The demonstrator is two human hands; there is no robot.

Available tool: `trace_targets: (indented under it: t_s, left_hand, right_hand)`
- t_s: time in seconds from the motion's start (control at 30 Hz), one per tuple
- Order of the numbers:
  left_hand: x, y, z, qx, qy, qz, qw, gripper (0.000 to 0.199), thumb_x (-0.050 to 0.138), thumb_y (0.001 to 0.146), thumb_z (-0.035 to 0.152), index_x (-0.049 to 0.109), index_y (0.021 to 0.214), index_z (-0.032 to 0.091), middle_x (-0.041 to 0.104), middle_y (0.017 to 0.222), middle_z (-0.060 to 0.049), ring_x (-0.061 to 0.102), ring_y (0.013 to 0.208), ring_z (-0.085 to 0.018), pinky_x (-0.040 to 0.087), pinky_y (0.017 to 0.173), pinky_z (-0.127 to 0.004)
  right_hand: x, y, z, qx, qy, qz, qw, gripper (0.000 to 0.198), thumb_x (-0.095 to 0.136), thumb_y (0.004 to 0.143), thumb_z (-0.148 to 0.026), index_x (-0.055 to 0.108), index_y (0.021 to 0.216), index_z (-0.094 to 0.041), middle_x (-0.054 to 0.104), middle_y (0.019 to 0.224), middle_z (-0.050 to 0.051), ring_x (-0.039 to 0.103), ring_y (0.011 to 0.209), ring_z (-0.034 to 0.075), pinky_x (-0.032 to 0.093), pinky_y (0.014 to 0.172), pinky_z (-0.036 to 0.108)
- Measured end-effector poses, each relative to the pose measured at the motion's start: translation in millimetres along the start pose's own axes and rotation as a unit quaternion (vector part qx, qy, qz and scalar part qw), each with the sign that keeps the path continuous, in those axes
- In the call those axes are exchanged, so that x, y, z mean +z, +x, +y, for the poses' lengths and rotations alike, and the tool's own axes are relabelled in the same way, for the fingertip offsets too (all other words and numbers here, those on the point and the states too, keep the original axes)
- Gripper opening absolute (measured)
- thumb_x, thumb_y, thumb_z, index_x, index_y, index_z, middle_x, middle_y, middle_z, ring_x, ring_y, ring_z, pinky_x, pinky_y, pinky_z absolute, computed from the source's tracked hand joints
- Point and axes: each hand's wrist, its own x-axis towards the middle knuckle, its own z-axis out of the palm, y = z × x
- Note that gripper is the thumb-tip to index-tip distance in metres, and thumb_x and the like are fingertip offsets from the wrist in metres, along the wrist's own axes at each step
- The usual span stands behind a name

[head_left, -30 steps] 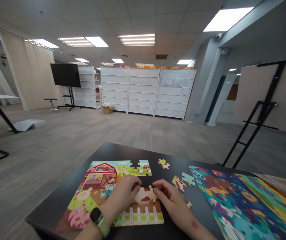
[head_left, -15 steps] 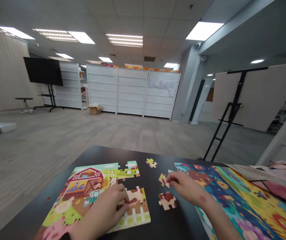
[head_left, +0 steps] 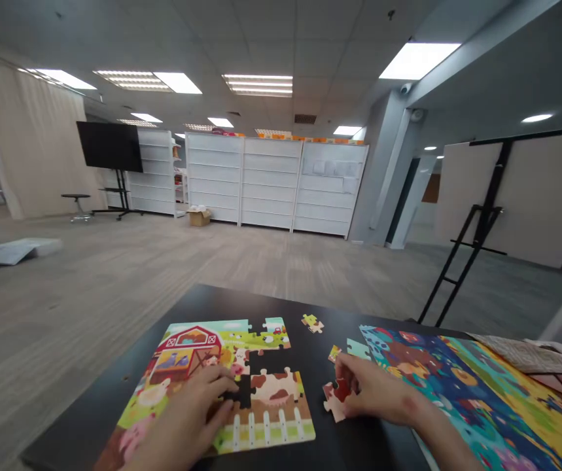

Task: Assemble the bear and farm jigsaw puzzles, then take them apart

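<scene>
A partly assembled farm jigsaw puzzle point(head_left: 273, 422), with a red barn, a cow and a white fence, lies on the black table. My left hand point(head_left: 195, 409) rests on its left part, thumb and fingers apart, holding nothing. Dark gaps show in the puzzle's middle and at its top edge. Right of the puzzle, my right hand point(head_left: 376, 392) pinches a brown and pink puzzle piece point(head_left: 333, 407) close to the tabletop. Just beyond that hand are a small yellow piece point(head_left: 334, 353), partly covered by the fingers, and a pale blue piece point(head_left: 358, 348).
A loose green and cream piece point(head_left: 313, 323) lies near the far edge of the black table point(head_left: 231, 297). Colourful finished-looking puzzle sheets point(head_left: 432, 373) cover the table's right side, with a patterned cloth item point(head_left: 511, 353) behind them. An easel point(head_left: 477, 229) stands beyond.
My right hand has moved from the upper loose pieces down onto the brown and pink piece and gripped it. My left hand has shifted left off the cow section, uncovering a gap.
</scene>
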Motion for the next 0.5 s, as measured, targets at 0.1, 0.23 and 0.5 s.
trace_targets:
  t_s: [0.1, 0.23, 0.5]
  left_hand:
    - [-3, -9, -5, 0.000, 0.016, 0.005, 1.000, 0.021, 0.051, 0.088, 0.015, 0.068, 0.096, 0.024, 0.068, 0.105, -0.007, 0.061, 0.098, -0.024, 0.050, 0.087, -0.034]
    - [-8, -12, 3, 0.001, 0.032, 0.025, 0.999, 0.023, 0.050, 0.084, 0.009, 0.066, 0.094, 0.023, 0.067, 0.101, -0.007, 0.059, 0.099, -0.025, 0.047, 0.089, -0.036]
    - [10, -6, 8, 0.015, 0.053, 0.002, 0.998, 0.023, 0.055, 0.082, 0.010, 0.066, 0.098, 0.023, 0.068, 0.105, -0.007, 0.059, 0.101, -0.026, 0.046, 0.088, -0.037]
  right_hand:
    - [6, 1, -5, -0.020, -0.002, -0.008, 1.000, 0.027, 0.066, 0.057, -0.011, 0.053, 0.079, -0.023, 0.066, 0.074, -0.004, 0.056, 0.068, 0.015, 0.036, 0.058, 0.023]
    - [8, 3, -4, -0.032, 0.038, -0.007, 0.999, 0.021, 0.068, 0.065, -0.016, 0.057, 0.081, -0.024, 0.067, 0.078, -0.001, 0.058, 0.070, 0.017, 0.039, 0.058, 0.025]
    - [22, 14, -22, -0.124, 0.194, 0.019, 0.973, 0.037, 0.065, 0.085, -0.049, 0.064, 0.112, -0.024, 0.068, 0.090, 0.004, 0.065, 0.088, 0.023, 0.050, 0.079, 0.035]
